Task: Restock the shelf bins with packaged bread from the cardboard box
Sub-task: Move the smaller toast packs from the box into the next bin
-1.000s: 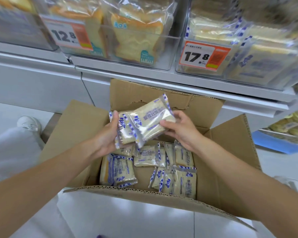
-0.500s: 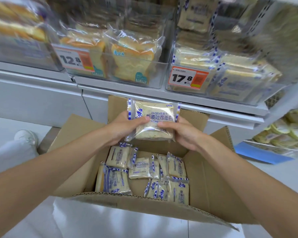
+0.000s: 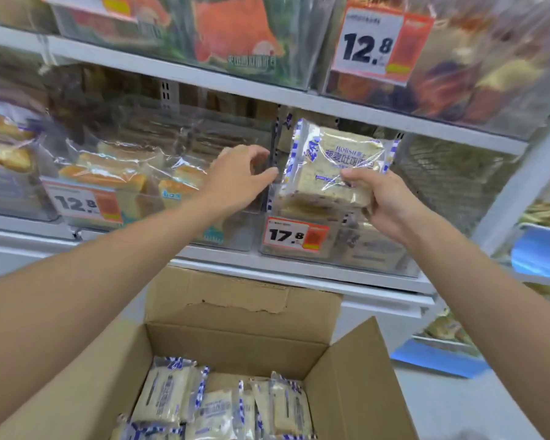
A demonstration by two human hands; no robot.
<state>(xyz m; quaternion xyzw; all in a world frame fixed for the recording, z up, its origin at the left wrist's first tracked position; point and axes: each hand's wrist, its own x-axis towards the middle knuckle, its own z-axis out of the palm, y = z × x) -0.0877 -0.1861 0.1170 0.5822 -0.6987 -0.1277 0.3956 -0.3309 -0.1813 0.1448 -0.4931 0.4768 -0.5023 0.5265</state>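
— As restocking went, what did the cardboard box (image 3: 235, 315) at six o'clock hold?
— Many packets (image 3: 169, 398), unshelved.
— The bin (image 3: 372, 255), four o'clock?
— Part-filled. One bread packet (image 3: 327, 163) at one o'clock, gripped by right hand (image 3: 385, 204); left hand (image 3: 238, 176) loosely curled, empty.

1 open brown cardboard box (image 3: 242, 312) stands below the shelves. At least 5 clear blue-and-white plastic packets of pale bread (image 3: 164, 395) lie in it; the frame edge cuts off any others. 1 further packet (image 3: 331, 166) of that kind is up at the shelf. 2 bare hands show: the right hand (image 3: 385, 201), gripping that packet, and the left hand (image 3: 238, 176). There are 4 white-and-orange paper price tags: 2 reading 12.8 (image 3: 375, 46) (image 3: 83, 203), 1 reading 17.8 (image 3: 294, 234), and 1 cut off at the top edge (image 3: 108, 1). 2 white shelf boards (image 3: 204, 81) (image 3: 299, 271) run across.
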